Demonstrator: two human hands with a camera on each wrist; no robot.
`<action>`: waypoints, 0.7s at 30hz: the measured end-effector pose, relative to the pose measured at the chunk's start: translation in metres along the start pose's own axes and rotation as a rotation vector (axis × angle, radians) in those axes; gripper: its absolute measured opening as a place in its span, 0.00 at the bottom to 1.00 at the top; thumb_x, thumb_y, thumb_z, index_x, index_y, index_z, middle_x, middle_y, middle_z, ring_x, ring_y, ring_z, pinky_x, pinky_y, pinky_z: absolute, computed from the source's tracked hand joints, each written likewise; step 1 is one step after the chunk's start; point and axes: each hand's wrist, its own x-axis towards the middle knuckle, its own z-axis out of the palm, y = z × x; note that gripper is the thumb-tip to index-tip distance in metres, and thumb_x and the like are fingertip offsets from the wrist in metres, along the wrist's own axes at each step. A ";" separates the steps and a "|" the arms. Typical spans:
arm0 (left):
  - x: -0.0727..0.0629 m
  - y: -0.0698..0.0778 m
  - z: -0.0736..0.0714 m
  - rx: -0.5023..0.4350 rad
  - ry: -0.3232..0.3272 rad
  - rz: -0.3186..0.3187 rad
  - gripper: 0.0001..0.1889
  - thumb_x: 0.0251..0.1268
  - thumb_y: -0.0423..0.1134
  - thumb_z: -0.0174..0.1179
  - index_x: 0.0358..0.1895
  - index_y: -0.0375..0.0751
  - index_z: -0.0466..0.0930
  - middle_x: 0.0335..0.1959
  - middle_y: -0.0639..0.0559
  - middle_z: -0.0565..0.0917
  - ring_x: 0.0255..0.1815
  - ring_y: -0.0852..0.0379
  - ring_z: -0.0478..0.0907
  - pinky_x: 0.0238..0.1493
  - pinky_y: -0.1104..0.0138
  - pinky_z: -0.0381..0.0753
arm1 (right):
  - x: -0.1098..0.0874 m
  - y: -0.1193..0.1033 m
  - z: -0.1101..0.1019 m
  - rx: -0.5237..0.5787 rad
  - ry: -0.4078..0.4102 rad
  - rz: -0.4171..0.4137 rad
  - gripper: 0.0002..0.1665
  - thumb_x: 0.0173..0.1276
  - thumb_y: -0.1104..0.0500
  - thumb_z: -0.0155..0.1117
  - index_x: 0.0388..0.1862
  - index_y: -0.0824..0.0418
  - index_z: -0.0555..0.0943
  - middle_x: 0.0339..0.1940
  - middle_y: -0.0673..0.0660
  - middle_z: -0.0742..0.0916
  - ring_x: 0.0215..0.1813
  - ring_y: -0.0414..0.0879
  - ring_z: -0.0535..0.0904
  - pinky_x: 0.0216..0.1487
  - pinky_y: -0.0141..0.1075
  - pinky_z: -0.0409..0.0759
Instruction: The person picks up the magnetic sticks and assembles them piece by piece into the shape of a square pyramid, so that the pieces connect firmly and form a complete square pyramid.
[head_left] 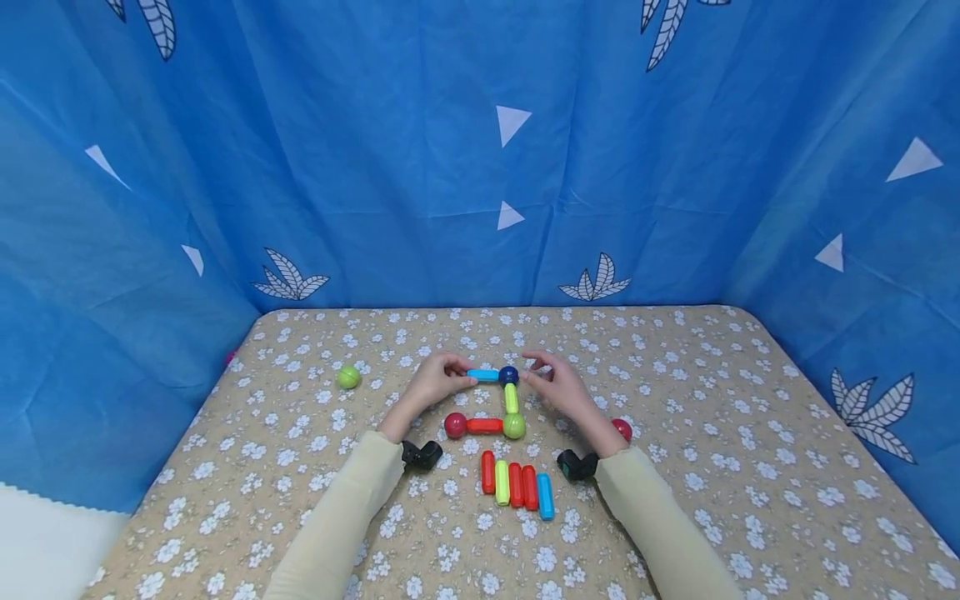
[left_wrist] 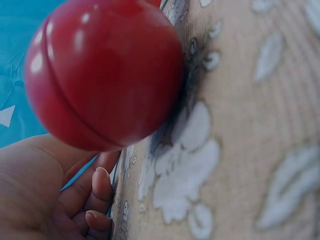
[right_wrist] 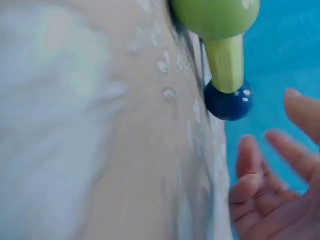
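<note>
My left hand (head_left: 440, 379) pinches the left end of a light blue rod (head_left: 486, 376), whose right end meets a dark blue ball (head_left: 508, 375). Just right of that ball is my right hand (head_left: 557, 385), its fingers spread and holding nothing. From the dark blue ball a yellow-green rod (head_left: 512, 398) runs toward the near side to a green ball (head_left: 513, 426). A red rod (head_left: 484, 426) joins the green ball to a red ball (head_left: 455, 425) on the left. In the left wrist view the red ball (left_wrist: 105, 75) hides part of the fingers.
Nearer the front lies a row of loose rods (head_left: 516, 485) in red, yellow-green and blue. A loose green ball (head_left: 348, 377) sits at the left; another red ball (head_left: 622, 429) is beside the right wrist. Blue curtains (head_left: 450, 167) surround the flowered tabletop (head_left: 750, 483).
</note>
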 end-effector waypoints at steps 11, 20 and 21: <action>-0.010 0.006 -0.025 0.021 -0.010 0.018 0.14 0.57 0.34 0.66 0.46 0.33 0.82 0.33 0.50 0.81 0.32 0.56 0.75 0.33 0.66 0.75 | 0.018 0.007 0.019 -0.001 -0.033 0.044 0.18 0.66 0.58 0.63 0.53 0.64 0.80 0.35 0.54 0.81 0.32 0.45 0.73 0.30 0.36 0.72; -0.068 -0.023 -0.131 0.263 0.296 -0.194 0.25 0.62 0.40 0.62 0.61 0.35 0.71 0.52 0.34 0.71 0.41 0.43 0.71 0.35 0.55 0.72 | 0.017 0.009 0.020 0.007 -0.029 0.035 0.19 0.66 0.57 0.64 0.54 0.63 0.80 0.37 0.54 0.81 0.33 0.46 0.73 0.31 0.36 0.72; -0.073 -0.029 -0.136 0.294 0.292 -0.221 0.27 0.62 0.42 0.62 0.63 0.35 0.69 0.53 0.32 0.68 0.41 0.42 0.70 0.35 0.53 0.72 | 0.018 0.009 0.019 0.005 -0.031 0.034 0.19 0.66 0.57 0.64 0.54 0.63 0.80 0.37 0.54 0.81 0.33 0.46 0.72 0.31 0.36 0.72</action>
